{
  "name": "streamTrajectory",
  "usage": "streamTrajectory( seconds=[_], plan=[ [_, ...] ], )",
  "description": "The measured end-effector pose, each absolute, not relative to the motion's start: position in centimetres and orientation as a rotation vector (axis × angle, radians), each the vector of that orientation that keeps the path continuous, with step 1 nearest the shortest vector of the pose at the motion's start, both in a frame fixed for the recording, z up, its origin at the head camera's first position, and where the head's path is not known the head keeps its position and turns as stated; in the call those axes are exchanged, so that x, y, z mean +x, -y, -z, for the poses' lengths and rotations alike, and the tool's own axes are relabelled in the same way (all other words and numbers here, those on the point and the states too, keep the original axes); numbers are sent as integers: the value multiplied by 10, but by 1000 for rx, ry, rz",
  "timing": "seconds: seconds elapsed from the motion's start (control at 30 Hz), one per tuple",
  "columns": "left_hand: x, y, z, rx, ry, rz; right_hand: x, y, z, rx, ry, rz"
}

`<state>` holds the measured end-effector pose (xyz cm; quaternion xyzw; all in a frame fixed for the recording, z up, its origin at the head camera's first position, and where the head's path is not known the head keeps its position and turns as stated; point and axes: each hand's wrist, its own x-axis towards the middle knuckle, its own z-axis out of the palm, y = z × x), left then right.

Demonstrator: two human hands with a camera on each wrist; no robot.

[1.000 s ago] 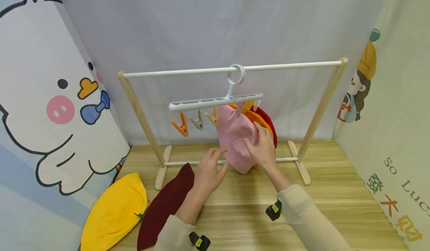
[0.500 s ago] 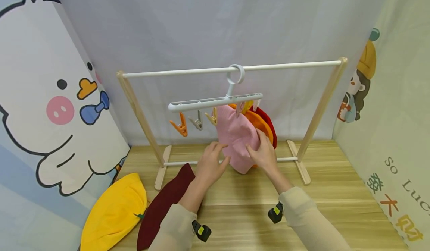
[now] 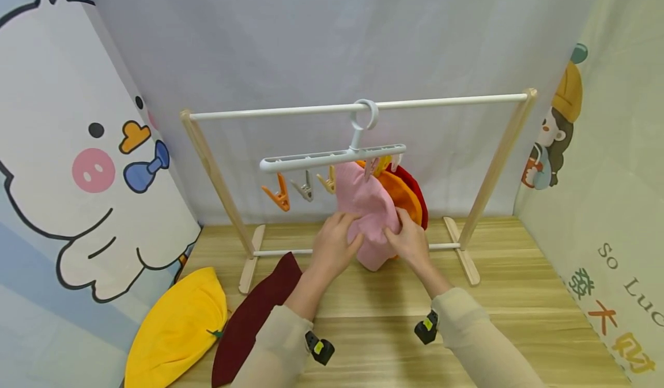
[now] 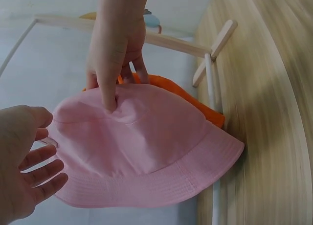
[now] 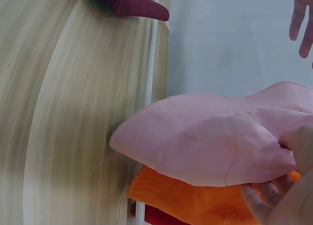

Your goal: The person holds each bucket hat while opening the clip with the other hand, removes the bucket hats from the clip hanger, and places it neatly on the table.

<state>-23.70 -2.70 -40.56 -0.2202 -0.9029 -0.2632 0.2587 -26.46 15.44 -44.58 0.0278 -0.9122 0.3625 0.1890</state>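
Observation:
A pink bucket hat hangs sideways from a pink clip on a white hanger. My right hand pinches the crown, thumb dented into the fabric and fingers behind it, as the right wrist view of the hat shows. Near the brim on the other side is my left hand, its fingers spread and relaxed; in the left wrist view this hand holds nothing. Behind the pink hat hang an orange hat and a red hat, both partly hidden.
The hanger hooks over the rail of a wooden-legged rack. Orange, grey and yellow clips dangle at its left. On the table lie a yellow hat and a maroon hat, left of my arms.
My left hand has moved right and slightly up, closer to the pink hat's brim. The right hand has slid a little down along the crown, still holding it.

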Motion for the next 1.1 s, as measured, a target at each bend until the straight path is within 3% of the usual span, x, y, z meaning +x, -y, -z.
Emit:
streamTrajectory(
  seconds=[0.5, 1.1],
  plan=[
    [-234, 18, 393, -617, 2428, 731, -263, -157, 444, 48, 2355, -981],
    [-238, 1, 374, -566, 2312, 697, -249, -160, 440, 272, 2196, -820]
  ],
)
